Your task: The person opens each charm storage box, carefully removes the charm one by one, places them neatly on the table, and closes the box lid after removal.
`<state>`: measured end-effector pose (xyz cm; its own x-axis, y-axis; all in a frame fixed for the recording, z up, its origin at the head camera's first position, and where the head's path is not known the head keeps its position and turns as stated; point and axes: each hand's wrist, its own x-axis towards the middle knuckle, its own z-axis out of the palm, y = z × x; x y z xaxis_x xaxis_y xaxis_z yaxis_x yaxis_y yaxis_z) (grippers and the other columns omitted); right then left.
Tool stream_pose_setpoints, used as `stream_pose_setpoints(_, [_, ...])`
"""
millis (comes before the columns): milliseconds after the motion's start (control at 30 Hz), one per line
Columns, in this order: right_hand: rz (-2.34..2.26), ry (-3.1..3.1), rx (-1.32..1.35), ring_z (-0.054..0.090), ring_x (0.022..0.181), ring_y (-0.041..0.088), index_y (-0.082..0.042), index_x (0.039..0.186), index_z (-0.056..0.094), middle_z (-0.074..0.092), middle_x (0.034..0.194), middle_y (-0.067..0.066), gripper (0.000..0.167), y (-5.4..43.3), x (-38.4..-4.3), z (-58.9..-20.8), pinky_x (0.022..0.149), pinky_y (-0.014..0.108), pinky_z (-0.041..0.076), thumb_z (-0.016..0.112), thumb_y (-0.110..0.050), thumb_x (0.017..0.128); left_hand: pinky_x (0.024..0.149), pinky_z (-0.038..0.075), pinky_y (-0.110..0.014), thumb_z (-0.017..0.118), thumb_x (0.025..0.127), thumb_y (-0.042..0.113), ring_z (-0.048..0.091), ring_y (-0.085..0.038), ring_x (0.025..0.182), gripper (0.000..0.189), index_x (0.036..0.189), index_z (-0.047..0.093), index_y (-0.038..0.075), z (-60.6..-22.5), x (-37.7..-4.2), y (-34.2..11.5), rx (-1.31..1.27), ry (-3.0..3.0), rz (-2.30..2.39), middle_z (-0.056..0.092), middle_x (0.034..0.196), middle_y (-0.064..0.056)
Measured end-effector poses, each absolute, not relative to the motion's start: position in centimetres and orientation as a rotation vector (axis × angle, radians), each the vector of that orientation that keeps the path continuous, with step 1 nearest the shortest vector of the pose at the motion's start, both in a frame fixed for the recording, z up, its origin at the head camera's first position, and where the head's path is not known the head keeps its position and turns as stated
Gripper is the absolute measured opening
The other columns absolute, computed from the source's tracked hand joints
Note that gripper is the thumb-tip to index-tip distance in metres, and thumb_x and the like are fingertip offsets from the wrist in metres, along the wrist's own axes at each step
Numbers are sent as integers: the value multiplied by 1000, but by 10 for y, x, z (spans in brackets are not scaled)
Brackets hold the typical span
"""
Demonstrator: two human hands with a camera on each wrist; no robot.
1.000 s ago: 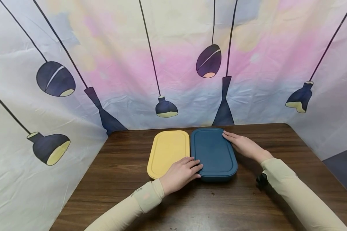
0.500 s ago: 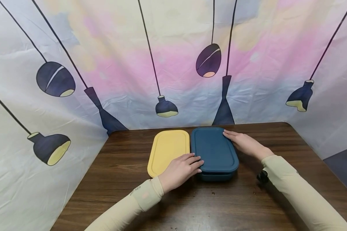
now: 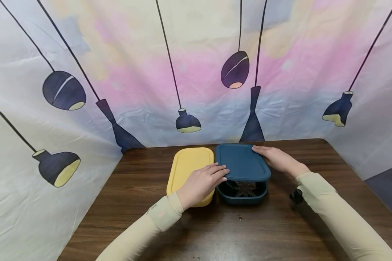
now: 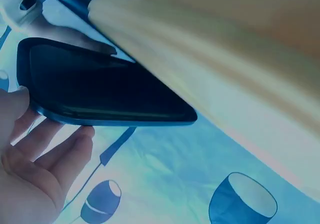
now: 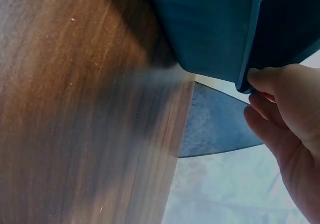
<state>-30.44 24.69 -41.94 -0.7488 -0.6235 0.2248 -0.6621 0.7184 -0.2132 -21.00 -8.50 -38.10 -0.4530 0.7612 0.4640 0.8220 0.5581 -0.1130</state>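
A dark blue lid (image 3: pixel 243 161) is tilted over a matching blue box (image 3: pixel 241 200), its near edge raised while its far end stays at the box's far rim. My left hand (image 3: pixel 202 183) holds the lid's near left edge, thumb on the underside, fingers along the outer face in the left wrist view. My right hand (image 3: pixel 281 159) pinches the far right corner of the lid, as the right wrist view shows. Through the front gap a brown, star-shaped thing (image 3: pixel 246 189) shows inside the box; the rest of the inside is hidden under the lid.
A yellow lidded box (image 3: pixel 189 170) stands close against the blue box's left side, partly behind my left forearm. Both boxes are near the far edge of the brown wooden table (image 3: pixel 143 181). A cloth printed with hanging lamps (image 3: pixel 134 72) hangs behind.
The lid's near edge has lifted and tipped back, opening the front of the blue box and revealing the star-shaped thing. My left hand rose with it; my right hand hardly moved.
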Motion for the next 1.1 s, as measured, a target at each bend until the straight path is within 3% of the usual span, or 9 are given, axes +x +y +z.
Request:
stream_pose_setpoints(300, [527, -2747, 1016, 52, 128, 45, -4, 153, 43, 45, 151, 26, 64, 249, -305, -418, 97, 55, 50, 61, 13, 94, 77, 59, -35, 61, 103, 19, 69, -23, 108, 33, 135, 67, 13, -363, -219, -86, -1198, -2375, -412, 66, 133, -11])
stream_pose_setpoints(633, [540, -2744, 944, 55, 125, 45, -10, 157, 38, 44, 152, 23, 77, 246, -307, -413, 96, 56, 50, 65, 17, 89, 74, 59, -35, 58, 105, 20, 71, -25, 101, 34, 137, 65, 13, -349, -226, -90, -1159, -2356, -537, 64, 135, -14])
stream_pose_setpoints(767, [548, -2711, 946, 62, 114, 44, -8, 157, 37, 50, 146, 25, 79, 238, -304, -406, 89, 53, 54, 59, 23, 87, 79, 59, -36, 60, 103, 18, 71, -25, 103, 34, 136, 66, 11, -337, -229, -96, -1122, -2305, -579, 64, 134, -13])
stream_pose_setpoints(900, [579, -2667, 959, 68, 96, 37, -8, 156, 39, 57, 138, 26, 79, 226, -302, -396, 72, 44, 54, 59, 22, 86, 85, 58, -38, 61, 103, 17, 69, -24, 108, 33, 135, 66, 11, -320, -232, -107, -1078, -2264, -616, 66, 132, -12])
stream_pose_setpoints(1000, [589, -2627, 980, 66, 79, 25, -7, 155, 41, 65, 124, 23, 76, 215, -302, -389, 65, 37, 49, 61, 19, 87, 88, 57, -38, 60, 104, 18, 68, -23, 110, 33, 136, 66, 12, -307, -233, -118, -1049, -2248, -654, 66, 132, -10])
stream_pose_setpoints(1100, [610, -2593, 1006, 55, 60, 16, -7, 154, 41, 67, 96, 17, 68, 203, -301, -381, 58, 34, 44, 61, 13, 92, 90, 56, -38, 58, 104, 20, 67, -21, 111, 33, 136, 66, 14, -294, -233, -130, -1021, -2234, -677, 67, 130, -7])
